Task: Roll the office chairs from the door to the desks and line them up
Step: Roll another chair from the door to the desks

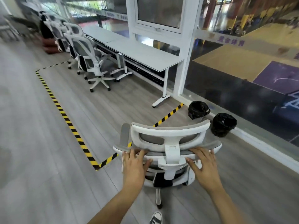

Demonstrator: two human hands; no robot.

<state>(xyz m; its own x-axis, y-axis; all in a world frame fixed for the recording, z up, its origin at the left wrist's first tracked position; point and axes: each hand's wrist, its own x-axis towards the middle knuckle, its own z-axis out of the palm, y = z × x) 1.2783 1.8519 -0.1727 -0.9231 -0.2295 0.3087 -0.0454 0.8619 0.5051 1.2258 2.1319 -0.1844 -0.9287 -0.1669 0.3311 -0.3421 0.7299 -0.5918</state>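
Note:
A white office chair with grey mesh stands right in front of me, its back toward me. My left hand grips the top edge of its backrest on the left side. My right hand holds the same edge on the right, fingers spread over the frame. Farther ahead on the left, several matching white chairs stand in a row along the long grey desks by the window. The desk's near end has no chair at it.
Yellow-black floor tape marks a rectangle around the desk zone; my chair sits at its near corner. Two black-lined bins stand by the glass wall on the right. Stacked dark chairs and a brown seat are at the far left.

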